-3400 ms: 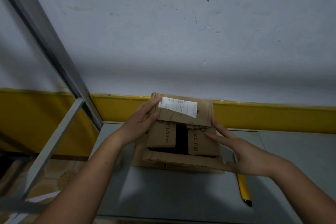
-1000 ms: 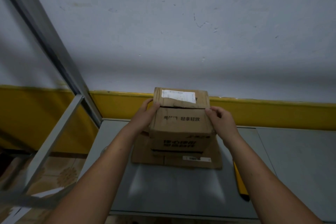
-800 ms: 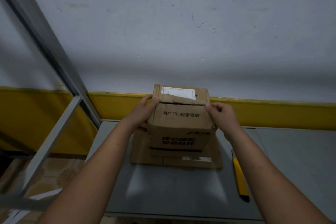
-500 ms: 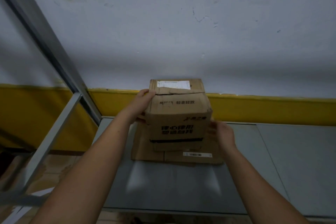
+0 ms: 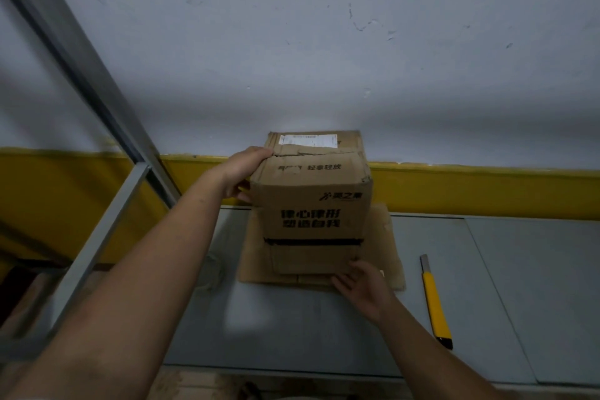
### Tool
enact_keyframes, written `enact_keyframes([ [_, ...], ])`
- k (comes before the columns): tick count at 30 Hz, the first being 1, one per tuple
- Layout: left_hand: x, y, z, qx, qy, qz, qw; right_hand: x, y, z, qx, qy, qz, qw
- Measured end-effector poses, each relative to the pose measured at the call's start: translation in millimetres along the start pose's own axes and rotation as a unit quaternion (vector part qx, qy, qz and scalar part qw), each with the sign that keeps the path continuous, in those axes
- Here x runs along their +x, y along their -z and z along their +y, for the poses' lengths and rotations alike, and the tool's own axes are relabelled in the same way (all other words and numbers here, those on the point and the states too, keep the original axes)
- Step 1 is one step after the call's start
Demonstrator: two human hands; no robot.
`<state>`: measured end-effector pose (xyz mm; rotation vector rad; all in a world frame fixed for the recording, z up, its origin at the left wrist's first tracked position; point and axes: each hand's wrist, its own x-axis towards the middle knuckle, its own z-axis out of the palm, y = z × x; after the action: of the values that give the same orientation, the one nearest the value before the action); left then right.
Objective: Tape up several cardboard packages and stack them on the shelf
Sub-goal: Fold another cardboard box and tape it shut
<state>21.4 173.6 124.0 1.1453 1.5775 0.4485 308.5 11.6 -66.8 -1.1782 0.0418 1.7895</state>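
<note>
A brown cardboard box (image 5: 311,201) with black printed characters and a white label on top stands on a wider, flatter cardboard box (image 5: 388,256) on the grey shelf (image 5: 292,328). A loose flap hangs at its lower front. My left hand (image 5: 245,169) grips the box's upper left edge, fingers on the top. My right hand (image 5: 360,282) is at the lower right front corner, fingers spread against the hanging flap and the flat box's edge.
A yellow utility knife (image 5: 435,302) lies on the shelf to the right of the boxes. A grey metal frame post (image 5: 81,65) slants along the left. A white wall with a yellow band (image 5: 487,191) is right behind the boxes.
The box has been turned upright from its open side, so its printed face is toward me. My right hand has dropped from the top right edge to the lower front corner.
</note>
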Motion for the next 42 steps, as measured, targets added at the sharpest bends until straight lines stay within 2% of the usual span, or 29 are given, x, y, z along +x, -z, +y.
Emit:
enact_keyframes([
  [3,1,-8,-6,-0.01,-0.007,0.006,1.0,5,-6,-5,-0.046,0.022,0.05,0.997],
  [5,1,-12,-10,-0.022,-0.007,0.01,1.0,11,-10,-16,-0.142,0.058,0.128,0.98],
  [7,-1,-17,-12,-0.052,-0.008,0.014,0.999,17,-10,-30,-0.149,0.082,0.178,0.969],
  [11,-5,-29,-21,-0.158,-0.001,-0.036,0.987,15,-4,-46,-0.071,0.04,0.092,0.992],
  [15,-13,-40,-32,-0.246,-0.033,-0.136,0.959,18,6,-46,-0.15,0.035,0.103,0.983],
  [16,-12,-42,-38,-0.267,-0.039,-0.13,0.954,19,10,-46,-0.16,0.045,0.116,0.979],
  [18,-7,-51,-54,-0.294,-0.01,-0.067,0.953,21,14,-44,-0.154,0.059,0.13,0.978],
  [20,-4,-65,-77,-0.265,0.046,0.001,0.963,18,13,-40,-0.129,0.06,0.128,0.982],
  [22,-5,-80,-102,-0.209,0.09,0.023,0.973,14,11,-37,-0.12,0.06,0.121,0.984],
  [24,-6,-91,-124,-0.217,0.112,0.009,0.97,11,10,-34,-0.127,0.062,0.113,0.984],
  [26,-7,-93,-138,-0.271,0.127,-0.029,0.954,9,10,-32,-0.146,0.072,0.105,0.981],
  [31,-3,-86,-143,-0.326,0.151,-0.094,0.928,5,-1,-29,-0.223,0.107,0.118,0.962],
  [34,0,-80,-151,-0.34,0.155,-0.094,0.923,2,-6,-31,-0.259,0.147,0.135,0.945],
  [38,0,-71,-176,-0.353,0.134,0.026,0.926,0,10,-38,-0.313,0.226,0.143,0.911],
  [40,1,-67,-189,-0.335,0.102,0.049,0.935,-1,21,-36,-0.322,0.258,0.131,0.901],
  [42,-3,-66,-192,-0.298,0.069,0.061,0.95,-1,28,-34,-0.329,0.25,0.149,0.898],
])
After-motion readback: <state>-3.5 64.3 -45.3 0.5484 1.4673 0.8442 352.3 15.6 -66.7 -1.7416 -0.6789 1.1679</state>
